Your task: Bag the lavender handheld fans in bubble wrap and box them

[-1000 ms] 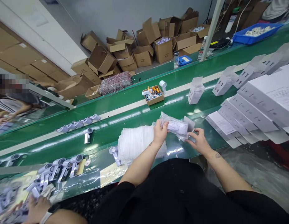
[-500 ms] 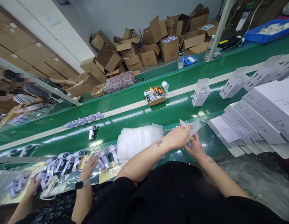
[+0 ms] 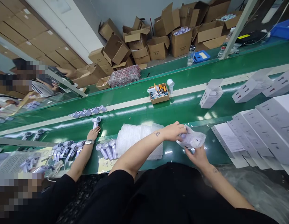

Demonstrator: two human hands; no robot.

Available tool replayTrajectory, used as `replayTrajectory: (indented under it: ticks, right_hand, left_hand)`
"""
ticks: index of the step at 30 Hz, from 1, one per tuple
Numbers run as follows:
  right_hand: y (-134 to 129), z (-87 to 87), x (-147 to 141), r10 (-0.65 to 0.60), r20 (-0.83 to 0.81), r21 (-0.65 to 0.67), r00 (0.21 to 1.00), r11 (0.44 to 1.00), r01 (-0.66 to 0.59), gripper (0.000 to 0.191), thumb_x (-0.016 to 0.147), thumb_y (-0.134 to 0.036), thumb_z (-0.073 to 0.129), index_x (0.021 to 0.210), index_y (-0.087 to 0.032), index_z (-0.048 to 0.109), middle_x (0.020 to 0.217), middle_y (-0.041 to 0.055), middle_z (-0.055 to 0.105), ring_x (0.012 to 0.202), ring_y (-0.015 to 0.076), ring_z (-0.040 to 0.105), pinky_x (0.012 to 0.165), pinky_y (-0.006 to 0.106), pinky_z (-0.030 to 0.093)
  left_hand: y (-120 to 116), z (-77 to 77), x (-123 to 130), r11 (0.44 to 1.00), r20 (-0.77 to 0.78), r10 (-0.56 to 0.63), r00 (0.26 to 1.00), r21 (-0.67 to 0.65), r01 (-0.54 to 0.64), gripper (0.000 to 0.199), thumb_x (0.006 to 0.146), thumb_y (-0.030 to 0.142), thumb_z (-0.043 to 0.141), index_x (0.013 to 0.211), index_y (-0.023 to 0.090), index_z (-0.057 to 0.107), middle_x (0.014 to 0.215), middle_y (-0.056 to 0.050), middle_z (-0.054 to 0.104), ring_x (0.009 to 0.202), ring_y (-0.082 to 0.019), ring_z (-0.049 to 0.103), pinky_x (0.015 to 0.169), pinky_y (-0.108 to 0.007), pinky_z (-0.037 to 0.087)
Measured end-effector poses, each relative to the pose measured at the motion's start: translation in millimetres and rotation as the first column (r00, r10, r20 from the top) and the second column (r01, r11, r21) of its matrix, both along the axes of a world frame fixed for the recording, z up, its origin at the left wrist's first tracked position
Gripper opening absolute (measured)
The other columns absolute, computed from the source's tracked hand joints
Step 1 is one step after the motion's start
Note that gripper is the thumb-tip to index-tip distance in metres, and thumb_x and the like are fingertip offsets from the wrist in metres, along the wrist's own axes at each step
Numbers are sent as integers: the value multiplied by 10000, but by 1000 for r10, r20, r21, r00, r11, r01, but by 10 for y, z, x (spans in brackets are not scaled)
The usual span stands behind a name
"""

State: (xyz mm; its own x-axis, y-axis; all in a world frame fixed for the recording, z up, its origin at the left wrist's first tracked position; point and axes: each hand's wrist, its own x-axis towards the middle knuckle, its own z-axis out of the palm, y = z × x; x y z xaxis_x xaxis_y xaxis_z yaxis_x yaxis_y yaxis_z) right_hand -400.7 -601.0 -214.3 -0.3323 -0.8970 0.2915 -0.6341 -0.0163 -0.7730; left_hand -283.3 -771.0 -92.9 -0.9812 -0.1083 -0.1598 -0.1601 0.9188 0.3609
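Plastic bag (image 3: 194, 139) is held up over the tabletop (image 3: 176, 155), near the white boxes (image 3: 249, 130); left hand (image 3: 174, 131) pinches its left end; right hand (image 3: 197, 156) grips it from below; slick plastic could slip out and fall if the fingers loosen.

Person's left hand (image 3: 175, 131) grips left end of clear bag (image 3: 194, 139), something pale purple inside; right hand (image 3: 198, 156) holds it from below. Bag is above green bench (image 3: 172, 155), near white boxes (image 3: 228, 140) stacked aslant at right. Stack of bubble sleeves (image 3: 132, 140) lies under left forearm. Three fans (image 3: 108, 151) side by side, lower ends on yellow paper (image 3: 104, 166), just left of sleeves. Co-worker's hand (image 3: 94, 133), watch on wrist, touches a fan on the belt (image 3: 135, 115). Farther back: parts tray (image 3: 160, 100), upright white fan (image 3: 170, 85) beside it, brown cartons (image 3: 158, 49) behind.
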Motion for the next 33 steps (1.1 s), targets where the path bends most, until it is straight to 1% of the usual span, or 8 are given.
replayTrajectory:
  ticks: [5,8,15,19,22,25,28,33]
  right_hand:
    - [-13,-22,-14,4,-61,-99,998,995,-10,460,727,-276,649,1164,-225,515,1230,137,432,1173,316,460,968,502,413]
    - [-35,4,-18,18,-106,-173,994,984,-36,480,735,-244,649,1188,-211,496,1205,141,429,1130,303,487,936,480,440]
    - [-62,77,-48,24,-135,-152,991,987,-45,398,750,-241,635,1123,-209,500,1193,137,390,1064,271,495,902,448,462]
    - [-73,63,-68,59,-132,-181,990,980,-82,361,767,-229,617,1101,-203,482,1233,146,366,1113,281,474,915,463,451]
    - [-88,51,-87,82,-129,-185,988,977,-105,332,777,-222,608,1082,-205,477,1271,149,343,1152,288,461,934,479,435]
    - [-95,45,-117,131,-162,-170,978,973,-158,302,787,-217,594,1064,-208,474,1298,159,332,1190,302,439,929,489,437]
    - [-133,80,-190,177,-175,-162,969,965,-205,258,779,-238,599,1011,-212,489,1274,159,386,1194,310,440,899,489,457]
    - [-643,302,-522,180,-4,-34,984,983,-180,255,723,-345,644,916,-213,541,1189,134,498,1122,291,505,758,386,530]
  left_hand:
    - [42,-3,12,947,-37,-163,986,-285,146,90,831,209,536,891,211,604,984,-63,621,1062,-243,418,678,-315,295]
    - [21,5,-23,917,29,-240,970,-322,236,103,828,212,517,877,198,606,929,-57,640,937,-215,498,638,-315,295]
    - [137,-109,-70,976,224,45,973,-219,5,247,792,235,502,1019,195,588,1040,-60,648,940,-240,529,730,-350,365]
    - [240,12,-92,979,296,129,946,-191,-73,359,752,350,594,1056,159,571,979,-112,657,997,-299,504,820,-430,360]
    - [321,56,-58,962,101,248,963,-146,-233,553,766,560,543,1176,191,512,997,-105,644,1000,-292,505,872,-473,348]
    - [426,-92,31,948,-115,237,965,-190,-256,361,874,500,423,1077,246,580,981,-68,648,1147,-295,424,990,-579,208]
    - [525,-239,129,945,-142,194,971,-240,-224,272,883,426,460,1013,240,609,917,-60,660,1256,-322,323,1004,-671,75]
    - [656,-57,297,881,-358,413,837,-78,-467,327,881,460,450,1049,229,610,961,-58,662,1249,-309,360,1058,-609,104]
